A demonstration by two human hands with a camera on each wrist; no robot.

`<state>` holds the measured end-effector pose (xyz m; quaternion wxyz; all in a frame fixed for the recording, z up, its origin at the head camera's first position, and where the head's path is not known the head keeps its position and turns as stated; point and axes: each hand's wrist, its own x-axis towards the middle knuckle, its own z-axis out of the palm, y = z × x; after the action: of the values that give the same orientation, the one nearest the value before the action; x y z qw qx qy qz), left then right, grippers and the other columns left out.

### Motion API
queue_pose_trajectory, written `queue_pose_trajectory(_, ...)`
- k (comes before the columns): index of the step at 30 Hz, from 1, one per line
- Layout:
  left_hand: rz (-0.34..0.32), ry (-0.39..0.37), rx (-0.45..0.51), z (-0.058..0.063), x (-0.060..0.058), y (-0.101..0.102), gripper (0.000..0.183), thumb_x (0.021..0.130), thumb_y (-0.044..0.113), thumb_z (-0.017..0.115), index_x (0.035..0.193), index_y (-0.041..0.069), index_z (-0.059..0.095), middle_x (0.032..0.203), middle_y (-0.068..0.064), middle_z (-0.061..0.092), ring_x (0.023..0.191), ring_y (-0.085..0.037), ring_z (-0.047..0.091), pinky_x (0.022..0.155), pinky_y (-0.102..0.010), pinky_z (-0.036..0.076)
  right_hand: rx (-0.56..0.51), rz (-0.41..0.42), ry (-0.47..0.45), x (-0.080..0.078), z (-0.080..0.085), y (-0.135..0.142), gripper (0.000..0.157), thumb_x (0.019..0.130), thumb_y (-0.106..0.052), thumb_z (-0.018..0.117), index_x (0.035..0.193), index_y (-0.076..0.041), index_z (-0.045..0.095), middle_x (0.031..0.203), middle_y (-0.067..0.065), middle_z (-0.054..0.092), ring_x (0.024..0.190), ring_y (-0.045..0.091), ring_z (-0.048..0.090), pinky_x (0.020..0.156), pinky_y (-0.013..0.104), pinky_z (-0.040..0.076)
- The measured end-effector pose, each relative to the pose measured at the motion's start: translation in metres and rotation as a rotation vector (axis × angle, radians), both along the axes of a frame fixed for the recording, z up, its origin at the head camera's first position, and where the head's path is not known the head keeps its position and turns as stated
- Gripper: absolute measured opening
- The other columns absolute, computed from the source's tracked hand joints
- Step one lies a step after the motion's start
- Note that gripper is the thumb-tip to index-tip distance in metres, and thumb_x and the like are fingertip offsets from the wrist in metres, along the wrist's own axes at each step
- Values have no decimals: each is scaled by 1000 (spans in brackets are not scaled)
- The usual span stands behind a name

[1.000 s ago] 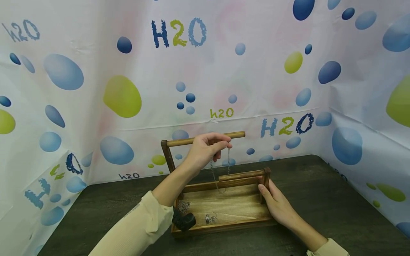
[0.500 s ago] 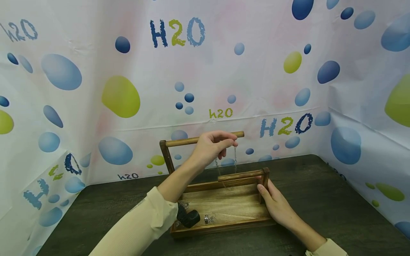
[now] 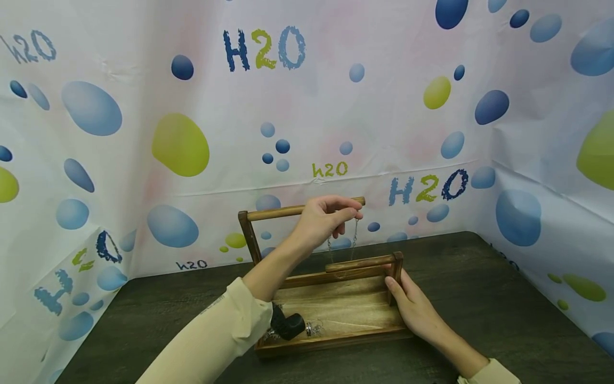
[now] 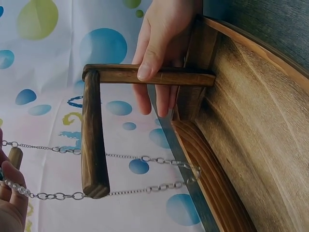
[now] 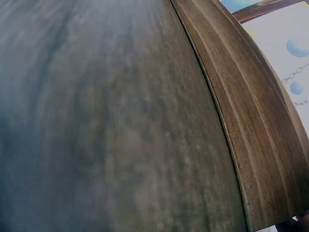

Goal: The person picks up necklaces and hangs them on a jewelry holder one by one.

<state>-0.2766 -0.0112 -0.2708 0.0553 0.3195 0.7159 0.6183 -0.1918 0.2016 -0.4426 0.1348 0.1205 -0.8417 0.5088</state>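
Observation:
My left hand pinches a silver chain necklace between thumb and fingers, above a wooden jewelry stand. The chain hangs in a long loop from the hand, its bottom close over the tray's back edge. Both strands overlap the lower wooden bar near its free end in the left wrist view. My right hand grips the short upright that carries this bar, thumb on the near side. The stand's tray lies beneath. Only tray wall and tabletop fill most of the right wrist view.
A taller bar runs from the stand's left post, behind my left hand. Silver rings and fine chain lie in the tray, partly covered by the black wrist camera. The dark table meets a patterned curtain.
My left hand has shifted right with the necklace, bringing the hanging chain toward the lower bar's free end. The right hand stays on the upright.

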Motion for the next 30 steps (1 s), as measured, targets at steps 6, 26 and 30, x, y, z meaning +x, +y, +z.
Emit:
queue_pose_trajectory(6, -16, 9, 7, 0, 1, 6, 17, 100, 12, 64, 110, 4, 75, 96, -6, 76, 58, -15, 51, 54, -27, 46, -1, -2, -8, 1, 0, 0, 45, 111, -28, 39, 151, -7, 40, 152, 26, 41, 138, 48, 38, 104, 67, 36)
queue_pose_trajectory(26, -24, 11, -15, 4, 5, 26, 21, 102, 11, 61, 119, 6, 73, 104, -5, 75, 64, -23, 59, 55, -26, 50, -5, 2, -1, 0, -1, 0, 43, 111, -23, 40, 151, -7, 41, 152, 25, 41, 138, 47, 38, 104, 67, 37)
queue_pose_trajectory(30, -24, 4, -2, 4, 5, 28, 25, 102, 7, 59, 125, 8, 71, 111, -6, 74, 69, -29, 63, 56, -27, 53, -5, 2, -3, 0, -1, -1, 43, 111, -23, 40, 151, -7, 40, 151, 25, 42, 138, 47, 39, 104, 66, 37)
